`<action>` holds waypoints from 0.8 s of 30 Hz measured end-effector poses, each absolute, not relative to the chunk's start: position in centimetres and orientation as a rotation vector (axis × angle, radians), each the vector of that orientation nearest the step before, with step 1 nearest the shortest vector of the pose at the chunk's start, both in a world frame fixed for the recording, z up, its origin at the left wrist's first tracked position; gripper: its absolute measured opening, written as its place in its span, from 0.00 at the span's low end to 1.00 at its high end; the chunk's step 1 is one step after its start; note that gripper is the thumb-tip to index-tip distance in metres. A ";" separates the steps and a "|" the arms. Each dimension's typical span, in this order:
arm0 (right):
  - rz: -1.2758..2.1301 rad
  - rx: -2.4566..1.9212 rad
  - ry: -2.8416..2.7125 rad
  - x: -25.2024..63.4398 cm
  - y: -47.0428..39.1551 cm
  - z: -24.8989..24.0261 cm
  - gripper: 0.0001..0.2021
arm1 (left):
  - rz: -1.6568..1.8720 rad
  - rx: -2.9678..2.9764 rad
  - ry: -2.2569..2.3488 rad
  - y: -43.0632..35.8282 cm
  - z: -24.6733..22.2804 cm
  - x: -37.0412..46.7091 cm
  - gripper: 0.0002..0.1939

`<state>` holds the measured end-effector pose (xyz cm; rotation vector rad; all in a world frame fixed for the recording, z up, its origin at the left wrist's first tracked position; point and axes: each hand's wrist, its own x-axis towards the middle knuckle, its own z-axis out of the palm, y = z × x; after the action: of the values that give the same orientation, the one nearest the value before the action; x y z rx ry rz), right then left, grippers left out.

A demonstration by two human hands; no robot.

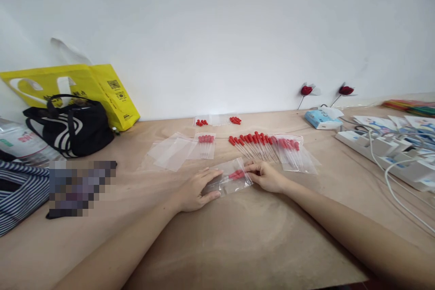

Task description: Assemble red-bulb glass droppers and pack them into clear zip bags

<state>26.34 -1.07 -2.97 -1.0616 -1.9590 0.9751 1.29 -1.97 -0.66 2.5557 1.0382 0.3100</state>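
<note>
A clear zip bag [234, 186] lies on the table between my hands, with several red-bulbed droppers [237, 174] inside it. My left hand [199, 190] rests over the bag's left end, its thumb and fingers apart. At the right edge, the fingertips of my right hand [265, 176] pinch the bag beside the red bulbs. Just beyond lies a row of loose red-bulbed droppers [260, 142], their pale stems pointing toward me. A filled bag [291, 152] sits at its right end, and another filled bag [205, 145] to the left.
Flat clear bags [173, 152] overlap at left centre. Two bags with red bulbs lie by the wall. A black bag [81, 127] and yellow tote [118, 99] stand left. On the right are a tissue pack [322, 118], a power strip [384, 158] with cables and two red flowers.
</note>
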 end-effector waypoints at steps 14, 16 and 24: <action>1.028 -1.466 -1.973 27.3 3.0 -1.1 0.08 | 0.248 2.543 1.048 -2.0 -0.3 1.2 0.26; 0.611 -1.581 -2.044 26.6 4.0 -0.5 0.07 | 0.267 2.542 1.043 -2.1 -0.3 1.2 0.26; 0.157 -1.921 -2.064 21.6 7.1 -0.3 0.10 | 0.260 2.537 1.039 -1.9 -0.4 1.2 0.26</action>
<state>21.61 7.11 -0.27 -1.9211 -2.0645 0.1574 1.24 -1.94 -0.37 2.5375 1.0385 0.2600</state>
